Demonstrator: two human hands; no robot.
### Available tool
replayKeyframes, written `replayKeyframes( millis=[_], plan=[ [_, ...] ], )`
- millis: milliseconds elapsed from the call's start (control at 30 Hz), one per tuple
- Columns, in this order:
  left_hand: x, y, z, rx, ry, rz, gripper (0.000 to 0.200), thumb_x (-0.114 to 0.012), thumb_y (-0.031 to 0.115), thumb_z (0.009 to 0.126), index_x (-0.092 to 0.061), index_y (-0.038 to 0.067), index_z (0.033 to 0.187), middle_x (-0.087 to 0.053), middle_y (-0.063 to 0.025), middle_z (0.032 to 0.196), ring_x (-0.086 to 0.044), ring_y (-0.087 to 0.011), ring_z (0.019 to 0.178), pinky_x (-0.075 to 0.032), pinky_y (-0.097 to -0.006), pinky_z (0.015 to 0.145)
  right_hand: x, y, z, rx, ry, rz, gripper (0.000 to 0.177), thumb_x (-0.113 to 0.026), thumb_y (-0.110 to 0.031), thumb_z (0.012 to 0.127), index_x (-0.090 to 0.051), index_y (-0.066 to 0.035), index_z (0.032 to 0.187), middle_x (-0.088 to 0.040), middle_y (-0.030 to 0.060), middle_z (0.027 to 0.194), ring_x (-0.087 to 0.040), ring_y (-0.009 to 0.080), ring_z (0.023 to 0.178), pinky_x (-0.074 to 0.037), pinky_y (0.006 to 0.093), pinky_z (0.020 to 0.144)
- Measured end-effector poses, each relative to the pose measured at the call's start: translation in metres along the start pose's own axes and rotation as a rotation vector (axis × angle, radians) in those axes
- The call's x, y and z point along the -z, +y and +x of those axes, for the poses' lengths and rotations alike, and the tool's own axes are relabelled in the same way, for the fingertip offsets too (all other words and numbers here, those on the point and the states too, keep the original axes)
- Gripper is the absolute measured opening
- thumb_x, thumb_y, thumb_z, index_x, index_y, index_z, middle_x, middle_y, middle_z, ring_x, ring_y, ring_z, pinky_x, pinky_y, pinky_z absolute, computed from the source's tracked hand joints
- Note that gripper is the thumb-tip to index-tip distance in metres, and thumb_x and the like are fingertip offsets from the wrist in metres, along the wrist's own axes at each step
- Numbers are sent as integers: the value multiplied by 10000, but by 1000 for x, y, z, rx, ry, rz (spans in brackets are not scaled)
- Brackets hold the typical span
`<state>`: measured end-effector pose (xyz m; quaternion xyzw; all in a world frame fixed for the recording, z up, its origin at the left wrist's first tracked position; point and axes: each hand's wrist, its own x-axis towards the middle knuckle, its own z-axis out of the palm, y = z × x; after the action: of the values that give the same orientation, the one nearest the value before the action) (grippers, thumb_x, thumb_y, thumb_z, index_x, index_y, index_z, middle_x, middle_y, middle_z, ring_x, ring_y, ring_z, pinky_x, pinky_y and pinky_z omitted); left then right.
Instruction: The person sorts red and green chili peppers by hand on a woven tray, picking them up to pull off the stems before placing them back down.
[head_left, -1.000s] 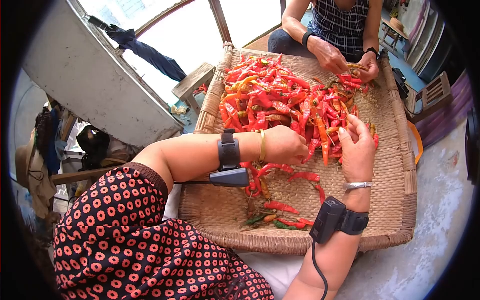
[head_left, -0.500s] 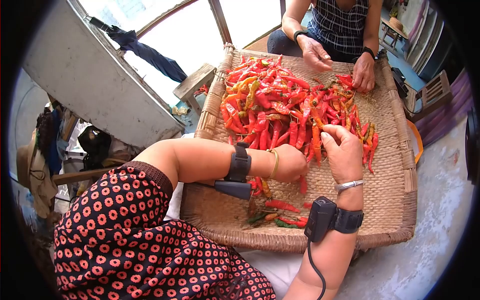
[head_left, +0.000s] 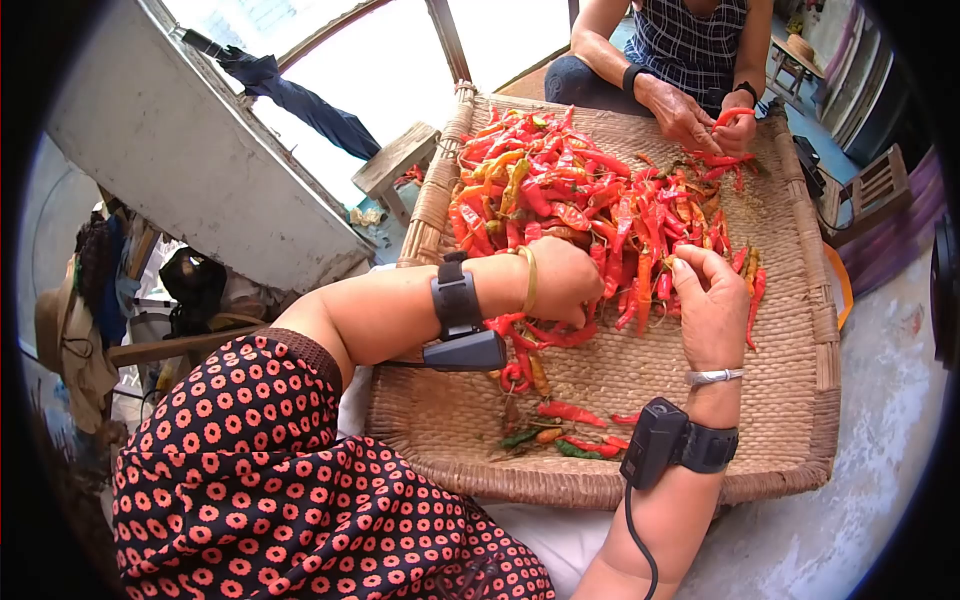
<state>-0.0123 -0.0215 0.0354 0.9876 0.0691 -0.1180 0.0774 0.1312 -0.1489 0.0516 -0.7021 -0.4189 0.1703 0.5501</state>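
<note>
A large heap of red, orange and yellowish chili peppers (head_left: 560, 185) lies in a woven tray (head_left: 740, 400). My left hand (head_left: 566, 282) is closed at the lower left edge of the heap, its fingertips turned down beside red peppers; what it holds is hidden. At the heap's lower right edge, my right hand (head_left: 708, 300) pinches with thumb and forefinger by the stem end of a pepper; the thing between the fingertips is too small to name. Several loose red, green and orange peppers (head_left: 570, 412) lie nearer to me in the tray.
Across the tray a co-worker's hands (head_left: 705, 122) hold a red pepper. A wooden stool (head_left: 396, 160) stands left of the tray, a dark folded umbrella (head_left: 300, 105) beyond it. At the right is a slatted wooden stool (head_left: 878, 190). A cable hangs from my right wrist device (head_left: 655, 442).
My left hand has moved up and left, onto the heap's edge. My right hand has shifted slightly right. The co-worker's hands have come together around a red pepper.
</note>
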Motion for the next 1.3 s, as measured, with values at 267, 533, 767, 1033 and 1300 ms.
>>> replayKeyframes(
  millis=[267, 533, 767, 1033, 1300],
  plan=[
    [-37, 34, 3, -172, -28, 105, 230, -645, 277, 682, -611, 76, 790, -529, -78, 831, -603, -247, 676, -487, -372, 549, -1, -4, -2, -24, -78, -62, 173, -600, -99, 789, -626, 20, 912, -641, 90, 768, -592, 123, 673, -466, 261, 621],
    [-18, 26, 8, -159, 278, -622, 142, -612, 141, 757, -551, 16, 783, -605, -114, 679, -608, -232, 631, -466, -349, 548, 2, -2, -4, -26, -194, -88, 185, -607, -138, 773, -628, -1, 895, -644, 118, 763, -615, 165, 672, -473, 280, 634],
    [-4, 17, 5, 4, 460, -901, 157, -658, 154, 770, -573, 23, 790, -580, -77, 640, -545, -109, 573, -448, -257, 541, -4, 3, -3, -89, -370, -91, 174, -618, -108, 744, -616, -14, 891, -620, 117, 687, -592, 167, 593, -465, 290, 576],
    [-2, -9, 7, -102, 604, -27, 130, -595, 162, 732, -584, 108, 849, -538, -35, 809, -583, -220, 694, -481, -343, 543, 2, -5, 4, -127, 94, 110, 151, -572, -9, 789, -613, -9, 934, -566, 1, 642, -538, 70, 583, -447, 214, 552],
    [-10, -7, 14, -188, 366, 203, 142, -560, 165, 714, -559, 92, 835, -497, -64, 972, -577, -226, 728, -496, -342, 567, 0, 1, 2, -60, 63, 84, 174, -605, -73, 791, -623, 5, 945, -629, 50, 742, -573, 96, 647, -462, 240, 588]
  ],
)
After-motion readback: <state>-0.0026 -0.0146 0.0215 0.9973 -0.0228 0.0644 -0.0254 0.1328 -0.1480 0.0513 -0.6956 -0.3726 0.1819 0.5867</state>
